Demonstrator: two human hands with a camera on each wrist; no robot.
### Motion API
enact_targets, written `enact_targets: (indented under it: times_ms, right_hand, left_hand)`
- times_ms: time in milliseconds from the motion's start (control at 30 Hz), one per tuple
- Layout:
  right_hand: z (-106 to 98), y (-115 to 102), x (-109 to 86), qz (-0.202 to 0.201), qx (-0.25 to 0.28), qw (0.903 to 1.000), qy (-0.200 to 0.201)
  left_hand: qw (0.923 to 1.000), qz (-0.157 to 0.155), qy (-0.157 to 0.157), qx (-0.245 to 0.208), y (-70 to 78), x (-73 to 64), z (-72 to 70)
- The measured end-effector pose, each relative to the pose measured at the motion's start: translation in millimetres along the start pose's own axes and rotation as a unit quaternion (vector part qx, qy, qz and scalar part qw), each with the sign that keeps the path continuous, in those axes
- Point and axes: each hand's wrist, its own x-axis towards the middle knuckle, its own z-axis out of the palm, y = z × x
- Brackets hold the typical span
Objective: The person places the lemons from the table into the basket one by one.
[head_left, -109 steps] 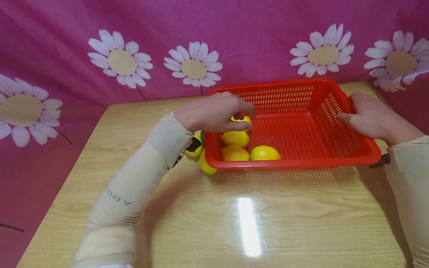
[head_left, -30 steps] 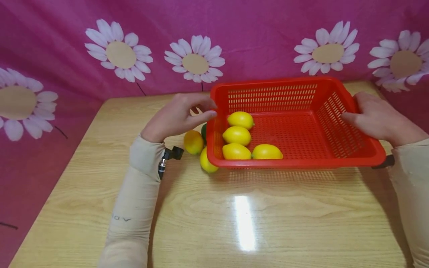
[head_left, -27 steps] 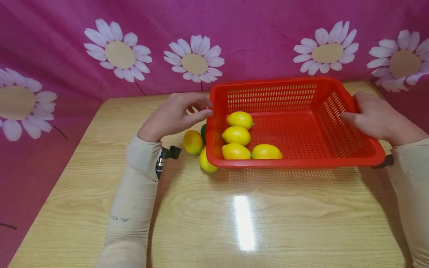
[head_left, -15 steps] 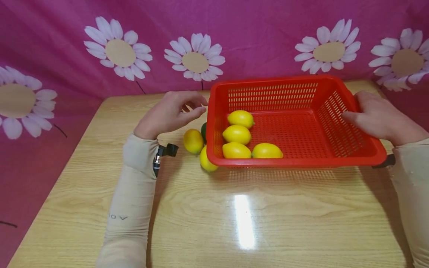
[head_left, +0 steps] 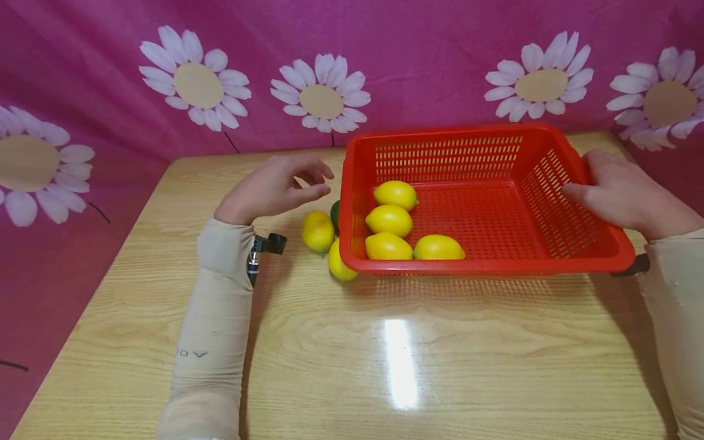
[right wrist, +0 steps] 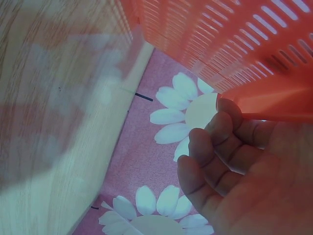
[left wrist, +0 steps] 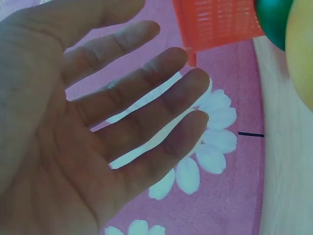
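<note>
My right hand (head_left: pixel 632 189) grips the right rim of a red plastic basket (head_left: pixel 484 266); its thumb lies on the inner side. In the right wrist view, the curled fingers (right wrist: pixel 200 147) are outside the basket wall, just under the rim. Several yellow lemons (head_left: pixel 389 221) lie at the basket's left end. My left hand (head_left: pixel 275 188) hovers left of the basket, holding nothing, its fingers loosely bent and spread apart in the left wrist view. Below it on the table are a lemon (head_left: pixel 318 232), another lemon (head_left: pixel 341 263) and a dark green rounded fruit (head_left: pixel 335 216), partly hidden by the basket.
A light wooden table (head_left: pixel 330 360) carries everything, with a bright reflection near its middle. Behind and to the left hangs a magenta cloth (head_left: pixel 418 67) with large white daisies. A small black device (head_left: pixel 269 244) sits at the left wrist.
My left hand, earlier over the lemons inside the basket, has drawn back to the left past its rim, uncovering a lemon. My right hand and the basket have stayed nearly still.
</note>
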Motion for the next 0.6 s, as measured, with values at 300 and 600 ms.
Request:
enact_targets:
  times_ms: [300,600]
  right_hand:
    - [0.4,-1.0,-1.5,0.007,-0.003,1.0000,-0.001]
    - [0.6,-1.2,-2.2,0.007,0.002,1.0000,-0.001]
  left_hand:
    - [0.9976,-0.029,-0.062,-0.006,-4.9,1.2,2.1]
    - [0.9869,-0.077,-0.142,-0.008,-10.6,2.0,6.7]
